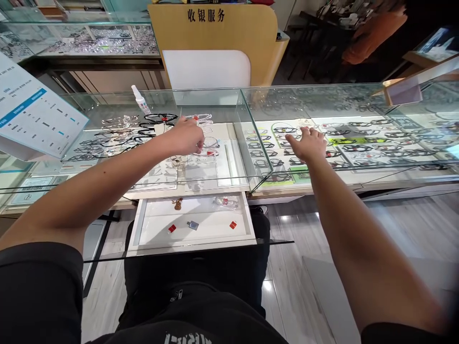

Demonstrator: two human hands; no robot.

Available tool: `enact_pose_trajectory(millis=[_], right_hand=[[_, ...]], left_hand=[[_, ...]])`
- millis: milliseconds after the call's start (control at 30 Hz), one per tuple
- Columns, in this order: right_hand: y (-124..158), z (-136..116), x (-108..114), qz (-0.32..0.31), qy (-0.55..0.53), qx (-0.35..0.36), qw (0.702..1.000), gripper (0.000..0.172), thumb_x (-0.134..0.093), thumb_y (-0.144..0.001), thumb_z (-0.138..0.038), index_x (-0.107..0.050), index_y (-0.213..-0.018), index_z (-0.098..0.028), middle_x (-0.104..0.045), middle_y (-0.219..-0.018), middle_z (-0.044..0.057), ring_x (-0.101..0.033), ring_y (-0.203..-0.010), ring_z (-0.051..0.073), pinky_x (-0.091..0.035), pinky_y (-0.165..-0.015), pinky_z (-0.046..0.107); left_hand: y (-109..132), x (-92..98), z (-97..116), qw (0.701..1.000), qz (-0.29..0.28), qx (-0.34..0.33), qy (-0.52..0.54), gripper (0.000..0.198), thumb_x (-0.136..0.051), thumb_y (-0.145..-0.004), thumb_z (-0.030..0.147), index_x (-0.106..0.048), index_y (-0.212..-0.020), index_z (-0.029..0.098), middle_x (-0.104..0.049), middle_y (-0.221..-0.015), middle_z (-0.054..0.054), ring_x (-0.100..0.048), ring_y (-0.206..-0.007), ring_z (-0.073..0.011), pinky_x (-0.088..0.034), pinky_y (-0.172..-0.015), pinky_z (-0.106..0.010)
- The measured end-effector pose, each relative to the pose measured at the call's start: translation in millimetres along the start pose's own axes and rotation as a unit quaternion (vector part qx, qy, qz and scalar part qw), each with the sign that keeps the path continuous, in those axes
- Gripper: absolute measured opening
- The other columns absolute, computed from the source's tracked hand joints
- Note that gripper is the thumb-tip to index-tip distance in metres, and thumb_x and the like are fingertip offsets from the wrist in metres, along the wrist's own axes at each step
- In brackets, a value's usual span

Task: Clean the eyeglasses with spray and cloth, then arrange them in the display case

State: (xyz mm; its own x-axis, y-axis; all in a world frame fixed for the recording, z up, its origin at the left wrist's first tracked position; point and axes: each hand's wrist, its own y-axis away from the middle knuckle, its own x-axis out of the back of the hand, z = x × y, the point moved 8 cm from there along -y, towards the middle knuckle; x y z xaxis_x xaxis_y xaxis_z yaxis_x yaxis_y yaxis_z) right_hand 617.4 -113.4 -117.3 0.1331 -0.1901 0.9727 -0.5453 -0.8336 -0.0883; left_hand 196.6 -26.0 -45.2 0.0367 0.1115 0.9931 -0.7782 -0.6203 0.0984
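Note:
My left hand point(187, 137) reaches over the glass counter on the left with its fingers curled. It is right beside a clear-framed pair of eyeglasses point(203, 117) with a red tag; whether the fingertips grip anything is hidden. Just below that hand, another clear pair of eyeglasses point(209, 153) also carries red. Dark-framed eyeglasses point(161, 117) lie to its left in a row. Over the right-hand display, my right hand point(309, 144) is spread palm down, fingers apart and holding nothing. Rows of eyeglasses point(358, 148) show around and beneath it.
A small white bottle point(141, 100) stands behind the glasses. A printed card stand point(36, 105) is at left. Below, an open drawer point(193, 241) holds red tags point(172, 229), a grey-blue piece point(193, 225) and a clear packet point(225, 203). An upright glass edge point(256, 129) divides the counter.

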Motion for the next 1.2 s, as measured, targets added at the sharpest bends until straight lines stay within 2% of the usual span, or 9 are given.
enact_pose_trajectory(millis=[133,233,367,467,600,667,800,933,1200], right_hand=[[0,-1,1,0.001,0.002,0.004,1.000,0.097,-0.038,-0.103,-0.077,-0.040,-0.176,-0.013,-0.034,-0.185,0.026,-0.031,-0.170,0.051,-0.030,-0.133,0.074],[0,-1,1,-0.010,0.024,0.002,1.000,0.097,-0.034,-0.104,-0.077,-0.038,-0.177,-0.012,-0.032,-0.186,0.026,-0.030,-0.170,0.050,-0.031,-0.134,0.072],[-3,1,-1,-0.015,0.037,0.000,0.999,0.098,-0.032,-0.104,-0.078,-0.037,-0.177,-0.012,-0.033,-0.185,0.026,-0.032,-0.169,0.050,-0.033,-0.133,0.071],[-6,3,-2,-0.001,0.021,0.003,1.000,0.097,-0.036,-0.102,-0.078,-0.040,-0.176,-0.015,-0.035,-0.185,0.025,-0.034,-0.167,0.052,-0.033,-0.131,0.073],[-7,5,-3,0.002,0.016,0.005,1.000,0.097,-0.035,-0.102,-0.079,-0.040,-0.176,-0.015,-0.035,-0.185,0.025,-0.034,-0.167,0.052,-0.033,-0.131,0.074],[-7,5,-4,-0.005,0.017,0.004,1.000,0.097,-0.035,-0.103,-0.078,-0.039,-0.176,-0.014,-0.033,-0.186,0.025,-0.031,-0.169,0.052,-0.032,-0.132,0.074],[-9,6,-5,0.001,0.005,0.006,1.000,0.095,-0.038,-0.103,-0.078,-0.039,-0.176,-0.017,-0.035,-0.185,0.025,-0.031,-0.168,0.053,-0.031,-0.131,0.076],[-8,6,-4,0.007,0.013,0.007,1.000,0.097,-0.035,-0.103,-0.081,-0.041,-0.175,-0.017,-0.037,-0.184,0.024,-0.032,-0.168,0.052,-0.031,-0.132,0.073],[-4,4,-2,-0.003,0.021,0.003,1.000,0.098,-0.032,-0.104,-0.080,-0.038,-0.176,-0.013,-0.035,-0.185,0.026,-0.030,-0.169,0.052,-0.030,-0.134,0.072]], left_hand=[[30,27.6,41,0.998,0.018,-0.040,0.049,0.038,-0.068,-0.099,0.059,-0.085,-0.098,0.025,-0.079,-0.114,-0.008,-0.058,-0.133,-0.0385,-0.035,-0.120,-0.058],[67,31.5,93,0.986,-0.040,-0.100,0.130,0.039,-0.067,-0.099,0.062,-0.083,-0.103,0.027,-0.077,-0.124,-0.005,-0.061,-0.129,-0.0342,-0.045,-0.113,-0.052],[106,0.2,159,0.948,-0.138,-0.142,0.247,0.024,-0.068,-0.101,0.050,-0.079,-0.095,0.029,-0.079,-0.123,-0.005,-0.065,-0.123,-0.0307,-0.052,-0.102,-0.043],[107,-46.1,181,0.936,-0.172,-0.141,0.273,0.018,-0.069,-0.102,0.042,-0.076,-0.096,0.027,-0.079,-0.120,-0.007,-0.066,-0.120,-0.0303,-0.050,-0.104,-0.044],[71,-112.8,166,0.958,-0.166,-0.084,0.220,0.017,-0.066,-0.103,0.037,-0.076,-0.103,0.023,-0.076,-0.128,-0.012,-0.062,-0.126,-0.0342,-0.048,-0.107,-0.049],[44,-134.1,149,0.972,-0.132,-0.050,0.185,0.018,-0.063,-0.102,0.031,-0.077,-0.106,0.021,-0.072,-0.136,-0.013,-0.058,-0.132,-0.0346,-0.044,-0.114,-0.052],[-10,-156.3,115,0.990,-0.071,0.030,0.120,0.023,-0.060,-0.100,0.031,-0.080,-0.105,0.020,-0.067,-0.145,-0.017,-0.050,-0.136,-0.0390,-0.041,-0.114,-0.057],[-49,-168.0,102,0.993,-0.030,0.036,0.106,0.023,-0.064,-0.096,0.031,-0.085,-0.100,0.023,-0.063,-0.151,-0.017,-0.045,-0.138,-0.0414,-0.037,-0.114,-0.061],[-77,-198.7,96,0.992,-0.037,0.026,0.120,0.019,-0.074,-0.088,0.035,-0.087,-0.092,0.022,-0.064,-0.146,-0.018,-0.045,-0.132,-0.0421,-0.036,-0.109,-0.061]])
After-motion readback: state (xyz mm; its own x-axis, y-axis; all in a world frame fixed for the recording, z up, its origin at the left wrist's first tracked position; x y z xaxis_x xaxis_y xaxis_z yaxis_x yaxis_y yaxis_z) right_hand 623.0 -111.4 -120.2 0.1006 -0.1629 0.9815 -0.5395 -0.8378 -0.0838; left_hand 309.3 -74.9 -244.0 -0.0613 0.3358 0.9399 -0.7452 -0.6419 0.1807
